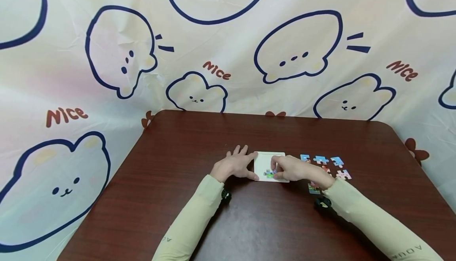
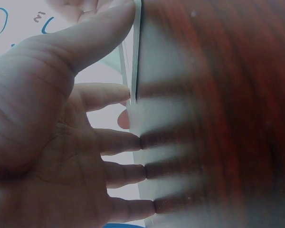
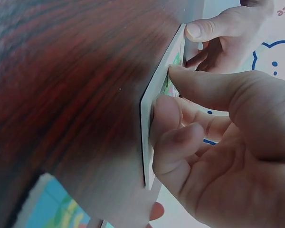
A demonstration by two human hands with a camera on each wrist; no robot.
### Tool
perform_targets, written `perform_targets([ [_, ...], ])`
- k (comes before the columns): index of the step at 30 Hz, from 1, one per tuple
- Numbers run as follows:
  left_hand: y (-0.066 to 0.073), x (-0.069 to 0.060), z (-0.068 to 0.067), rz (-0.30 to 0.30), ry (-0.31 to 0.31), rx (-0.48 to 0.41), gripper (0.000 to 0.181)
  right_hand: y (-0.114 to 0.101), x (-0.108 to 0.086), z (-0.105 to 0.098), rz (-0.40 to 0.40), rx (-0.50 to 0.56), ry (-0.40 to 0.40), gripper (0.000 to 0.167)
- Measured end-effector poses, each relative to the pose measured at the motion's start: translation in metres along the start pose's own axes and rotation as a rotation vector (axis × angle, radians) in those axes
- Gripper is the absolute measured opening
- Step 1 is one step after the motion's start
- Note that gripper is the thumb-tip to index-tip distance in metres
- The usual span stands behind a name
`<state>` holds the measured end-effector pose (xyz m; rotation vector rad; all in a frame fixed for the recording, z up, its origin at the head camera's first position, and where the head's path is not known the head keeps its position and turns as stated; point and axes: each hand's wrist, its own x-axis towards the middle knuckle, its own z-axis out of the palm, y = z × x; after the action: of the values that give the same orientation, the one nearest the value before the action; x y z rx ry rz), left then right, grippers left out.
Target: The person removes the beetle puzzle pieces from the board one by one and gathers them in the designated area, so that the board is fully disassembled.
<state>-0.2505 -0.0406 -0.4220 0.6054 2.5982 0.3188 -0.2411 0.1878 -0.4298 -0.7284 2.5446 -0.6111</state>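
A white puzzle board [image 1: 263,159] with a raised rim lies flat on the table. In its lower part is a small patch of green and purple jigsaw pieces [image 1: 268,173]. My left hand [image 1: 235,165] is spread at the board's left edge, thumb and index finger touching its rim and the other fingers straight on the table. Over the board, my right hand [image 1: 293,167] pinches a jigsaw piece [image 3: 167,86] between thumb and curled fingers, low against the board. The fingers hide most of that piece.
Loose jigsaw pieces lie right of the board: a blue one [image 1: 321,159], a pink one [image 1: 343,174] and a green-blue one [image 1: 314,189] among several. My right forearm covers some of them. Behind the dark wooden table [image 1: 199,134] hangs a printed cloth [image 1: 242,47].
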Motion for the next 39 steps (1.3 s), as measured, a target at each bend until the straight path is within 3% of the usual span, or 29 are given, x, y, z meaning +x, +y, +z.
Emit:
perform_targets([
  [12, 0.001, -0.002, -0.001, -0.001, 0.0, 0.003, 0.089, 0.002, -0.001, 0.0, -0.041, 0.04, -0.014, 0.019],
  [20, 0.001, -0.002, -0.001, -0.006, 0.002, 0.004, 0.089, 0.001, -0.002, -0.001, -0.017, 0.006, 0.04, 0.015],
  [25, 0.001, -0.001, -0.001, -0.003, -0.002, -0.004, 0.089, 0.001, -0.004, -0.003, 0.007, 0.065, 0.036, 0.013],
  [39, 0.001, -0.001, 0.0, -0.006, -0.002, 0.002, 0.089, 0.012, -0.015, -0.011, -0.062, 0.155, 0.046, 0.017],
])
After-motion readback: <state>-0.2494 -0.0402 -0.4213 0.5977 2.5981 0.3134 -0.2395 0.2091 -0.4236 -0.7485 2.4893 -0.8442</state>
